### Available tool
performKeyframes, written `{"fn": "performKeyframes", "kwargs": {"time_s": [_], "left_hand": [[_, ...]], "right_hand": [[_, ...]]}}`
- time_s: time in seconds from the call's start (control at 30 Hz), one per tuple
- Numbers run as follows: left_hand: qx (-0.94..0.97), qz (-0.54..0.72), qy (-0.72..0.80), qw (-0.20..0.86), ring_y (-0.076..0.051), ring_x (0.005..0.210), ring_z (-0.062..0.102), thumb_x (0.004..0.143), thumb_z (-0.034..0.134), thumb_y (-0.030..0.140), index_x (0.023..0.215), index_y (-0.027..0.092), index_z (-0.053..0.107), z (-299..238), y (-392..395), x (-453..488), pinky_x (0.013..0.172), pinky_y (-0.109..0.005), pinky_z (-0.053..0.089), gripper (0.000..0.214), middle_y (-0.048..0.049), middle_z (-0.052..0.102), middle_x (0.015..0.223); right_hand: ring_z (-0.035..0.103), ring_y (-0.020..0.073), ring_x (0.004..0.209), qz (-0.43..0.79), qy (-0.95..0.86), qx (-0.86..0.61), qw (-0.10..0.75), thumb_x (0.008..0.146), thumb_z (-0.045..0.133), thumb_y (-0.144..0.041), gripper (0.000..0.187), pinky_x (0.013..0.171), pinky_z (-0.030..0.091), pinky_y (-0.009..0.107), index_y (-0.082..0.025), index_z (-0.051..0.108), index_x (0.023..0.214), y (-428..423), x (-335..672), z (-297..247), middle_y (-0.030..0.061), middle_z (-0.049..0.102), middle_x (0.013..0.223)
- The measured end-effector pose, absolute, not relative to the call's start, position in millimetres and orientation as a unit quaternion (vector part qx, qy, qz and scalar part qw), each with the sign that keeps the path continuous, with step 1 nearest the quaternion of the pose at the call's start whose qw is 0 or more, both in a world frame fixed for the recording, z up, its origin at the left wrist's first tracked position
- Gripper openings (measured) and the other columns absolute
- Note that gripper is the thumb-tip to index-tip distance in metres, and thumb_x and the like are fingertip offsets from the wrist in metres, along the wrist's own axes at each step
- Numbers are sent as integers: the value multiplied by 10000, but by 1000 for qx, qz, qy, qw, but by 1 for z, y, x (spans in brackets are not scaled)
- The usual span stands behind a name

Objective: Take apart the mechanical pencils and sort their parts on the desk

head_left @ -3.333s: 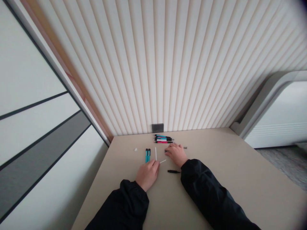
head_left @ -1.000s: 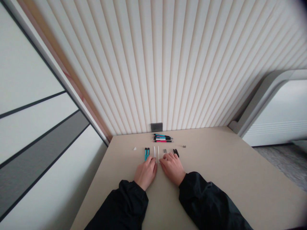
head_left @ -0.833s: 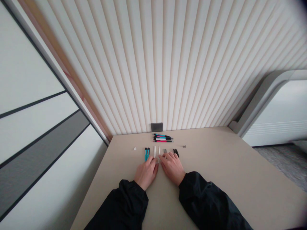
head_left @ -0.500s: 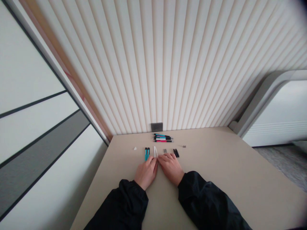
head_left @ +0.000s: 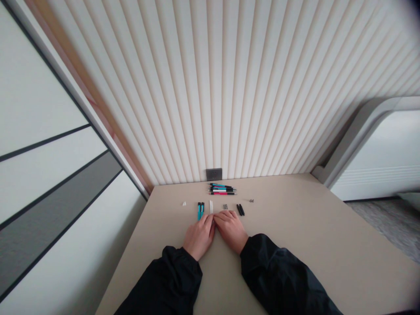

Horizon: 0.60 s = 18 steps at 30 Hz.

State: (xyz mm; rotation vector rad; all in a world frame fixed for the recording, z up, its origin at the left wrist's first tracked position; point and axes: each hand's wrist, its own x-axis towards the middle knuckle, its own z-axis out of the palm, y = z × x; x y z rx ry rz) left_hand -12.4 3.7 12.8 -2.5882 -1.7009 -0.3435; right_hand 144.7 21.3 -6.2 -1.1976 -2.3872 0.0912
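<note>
Counting across your tabletop (head_left: 295, 218), you have two thin white sticks (head_left: 211, 207) showing, side by side at the middle, pointing away from you. Just left of them lie two blue barrels (head_left: 200, 211) with black tops, and to the right, two short black pieces (head_left: 240, 210). Between sticks and black pieces sits a little cluster of grey metal parts (head_left: 225, 206), too small to count. Likewise uncountable are the tiny white bits (head_left: 184, 203) at far left and the small dark-grey bits (head_left: 251, 201) at far right. Behind everything is one pile of pens (head_left: 222, 190), overlapping, near one black wall socket (head_left: 214, 174).

Your left hand (head_left: 198, 236) is narrow, fingers together, its fingertips at the near ends of the sticks and beside the barrels. Your right hand (head_left: 230, 229) is narrow too, its fingertips meeting the left's there. Whether either grips a stick, you cannot tell.
</note>
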Motion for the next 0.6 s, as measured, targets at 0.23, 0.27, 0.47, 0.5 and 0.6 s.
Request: {"fn": "performKeyframes", "kwargs": {"time_s": [0.23, 0.27, 0.47, 0.5, 0.6], "left_hand": [[-831, -106, -546, 11, -203, 819, 655, 966, 358, 272, 1239, 186, 503, 11, 3, -14, 602, -286, 487, 321, -74, 623, 1090], [-831, -106, -546, 8, -204, 826, 654, 962, 367, 274, 1247, 182, 500, 11, 3, -14, 609, -289, 491, 328, -79, 619, 1101], [-832, -103, -545, -5, -202, 861, 652, 936, 434, 268, 1249, 202, 505, 10, 4, -16, 644, -290, 504, 328, -71, 604, 1138], [-831, -103, -547, -3, -199, 856, 652, 936, 434, 269, 1247, 209, 504, 10, 4, -16, 639, -286, 501, 324, -65, 606, 1130], [-828, -111, -550, 3, -180, 827, 648, 952, 401, 282, 1219, 224, 513, 12, 3, -15, 618, -268, 492, 295, -56, 609, 1109]], "right_hand": [[564, 215, 1047, 54, -867, -418, 266, 918, 518, -144, 242, 945, 360, 382, -203, 607, 1135, 21, 152, 1, 70, 669, 1111], [564, 216, 1048, 57, -863, -420, 276, 923, 502, -144, 255, 948, 361, 385, -204, 607, 1147, 20, 157, 3, 75, 667, 1114], [580, 194, 955, 100, -831, -460, 297, 933, 479, -191, 222, 859, 418, 352, -226, 650, 1070, 16, 206, 7, 53, 685, 1007], [580, 195, 943, 106, -830, -461, 294, 931, 490, -217, 205, 851, 421, 352, -230, 660, 1046, 14, 215, 6, 49, 686, 994], [576, 203, 946, 121, -842, -449, 272, 917, 534, -304, 180, 843, 424, 354, -242, 679, 1003, 6, 235, 4, 48, 681, 986]]}}
